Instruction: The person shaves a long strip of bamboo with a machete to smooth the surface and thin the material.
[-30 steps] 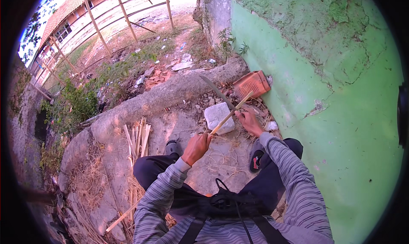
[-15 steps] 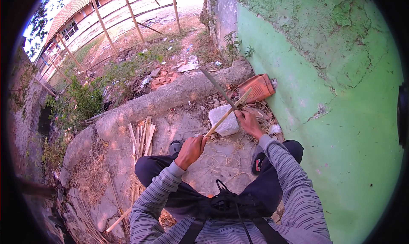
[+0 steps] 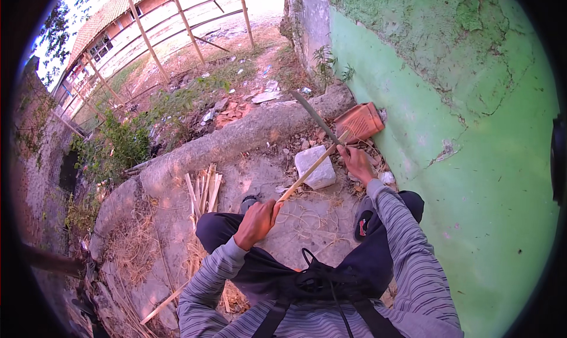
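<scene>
My left hand (image 3: 258,223) is closed around the near end of a pale bamboo strip (image 3: 306,175). The strip slants away to the right, passing over a white stone block (image 3: 316,168). Near its far end it crosses a long dark machete blade (image 3: 314,117), which points away and to the left. My right hand (image 3: 356,164) is closed at the blade's base; its fingers hide the handle. Blade and strip appear to touch just beyond my right fingers.
An orange roof tile (image 3: 360,123) leans by the green wall (image 3: 472,184) on the right. A low concrete ridge (image 3: 224,140) curves across the front. Split bamboo pieces (image 3: 205,189) lie by my left knee, with thin shavings (image 3: 133,246) scattered about the ground.
My left hand has drawn back toward me and left, pulling the bamboo strip along the blade. My right hand, with the machete, has shifted slightly away and right. The view has moved a little.
</scene>
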Demonstrator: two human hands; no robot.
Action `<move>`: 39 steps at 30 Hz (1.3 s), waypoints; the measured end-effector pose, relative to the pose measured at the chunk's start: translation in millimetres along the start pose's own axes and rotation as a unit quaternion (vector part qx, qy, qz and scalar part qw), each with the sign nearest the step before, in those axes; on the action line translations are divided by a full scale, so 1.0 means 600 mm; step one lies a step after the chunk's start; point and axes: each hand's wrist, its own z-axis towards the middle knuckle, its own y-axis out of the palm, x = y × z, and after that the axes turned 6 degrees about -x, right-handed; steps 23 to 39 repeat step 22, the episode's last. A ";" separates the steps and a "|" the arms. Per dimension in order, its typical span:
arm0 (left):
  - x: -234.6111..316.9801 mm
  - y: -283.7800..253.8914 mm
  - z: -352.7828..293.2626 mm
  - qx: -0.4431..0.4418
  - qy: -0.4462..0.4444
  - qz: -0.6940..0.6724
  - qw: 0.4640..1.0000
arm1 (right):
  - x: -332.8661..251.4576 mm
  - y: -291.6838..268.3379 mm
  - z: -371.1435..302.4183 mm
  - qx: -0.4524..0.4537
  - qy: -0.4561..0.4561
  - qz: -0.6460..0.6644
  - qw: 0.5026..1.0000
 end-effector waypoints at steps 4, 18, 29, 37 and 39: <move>-0.005 -0.004 -0.019 -0.007 0.006 0.016 1.000 | 0.021 0.002 -0.007 0.019 -0.015 0.002 1.000; -0.016 -0.132 -0.049 0.069 0.009 0.119 0.990 | 0.051 -0.078 0.011 0.042 0.201 0.411 0.888; -0.005 -0.164 -0.002 0.124 -0.014 0.162 0.979 | 0.004 -0.124 0.000 0.030 0.148 0.497 0.854; -0.005 -0.164 -0.002 0.124 -0.014 0.162 0.979 | 0.004 -0.124 0.000 0.030 0.148 0.497 0.854; -0.005 -0.164 -0.002 0.124 -0.014 0.162 0.979 | 0.004 -0.124 0.000 0.030 0.148 0.497 0.854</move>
